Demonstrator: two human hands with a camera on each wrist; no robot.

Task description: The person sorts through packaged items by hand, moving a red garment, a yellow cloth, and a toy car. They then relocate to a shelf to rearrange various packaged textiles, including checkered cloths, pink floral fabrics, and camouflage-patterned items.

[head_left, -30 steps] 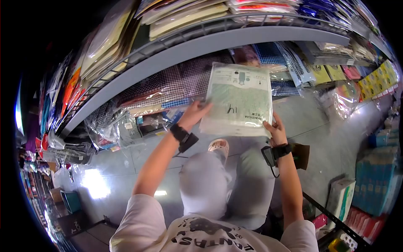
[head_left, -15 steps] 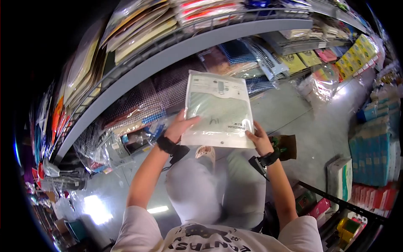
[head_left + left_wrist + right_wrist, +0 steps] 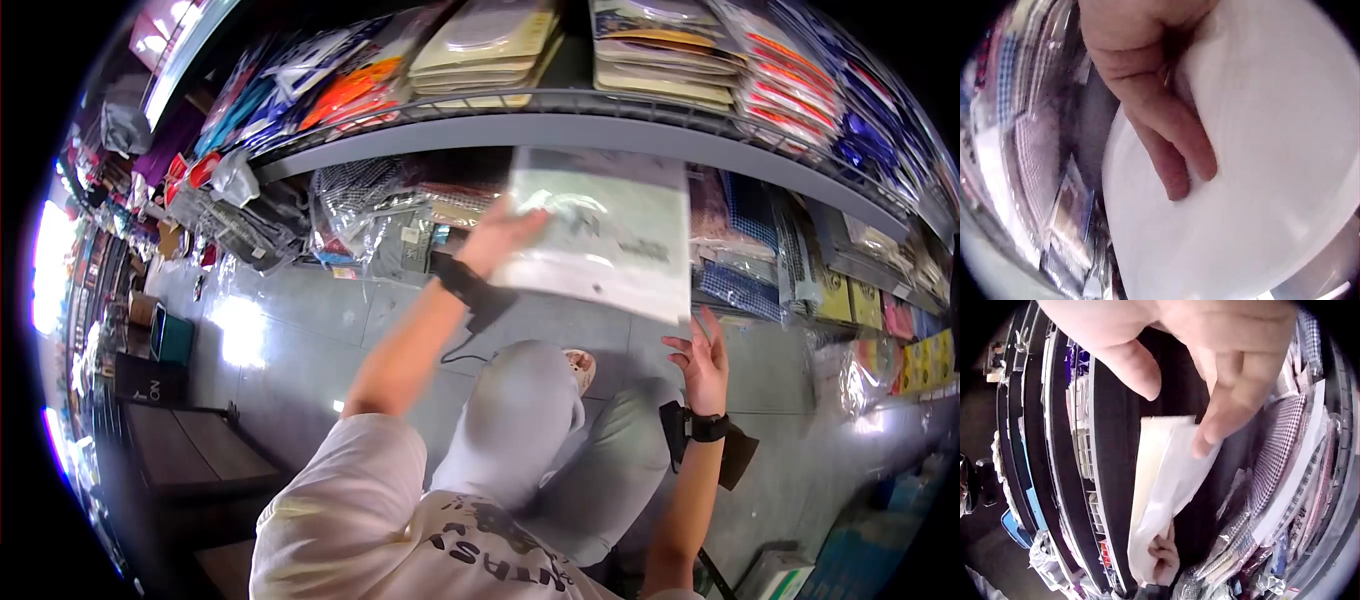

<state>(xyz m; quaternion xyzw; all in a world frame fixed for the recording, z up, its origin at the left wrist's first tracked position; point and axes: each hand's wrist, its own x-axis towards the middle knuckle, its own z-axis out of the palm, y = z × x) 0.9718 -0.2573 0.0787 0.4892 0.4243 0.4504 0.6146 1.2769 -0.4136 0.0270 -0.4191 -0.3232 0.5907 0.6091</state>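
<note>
My left hand point(image 3: 500, 238) grips the left side of a flat plastic-wrapped package point(image 3: 615, 235), thumb over its printed face. Blurred dark marks show on the pale front. From the left wrist view, the fingers point(image 3: 1175, 134) lie against the white back point(image 3: 1272, 162) of the package. Just below the package's lower right corner, my right hand point(image 3: 703, 368) holds nothing, its fingers spread. In the right wrist view the thumb and fingers of that right hand point(image 3: 1210, 369) stand apart close to the package's near end point(image 3: 1169, 450).
The lower shelf holds plastic-wrapped checked fabrics point(image 3: 750, 265), partly behind the package. Above runs a grey shelf edge point(image 3: 480, 132) with a wire rail and stacks of packaged goods point(image 3: 490, 50). A brown open box point(image 3: 738, 458) stands on the grey floor by the right forearm.
My right hand has let go of the package's right edge. The left hand has carried the package toward the shelf, and the head view has swung left.
</note>
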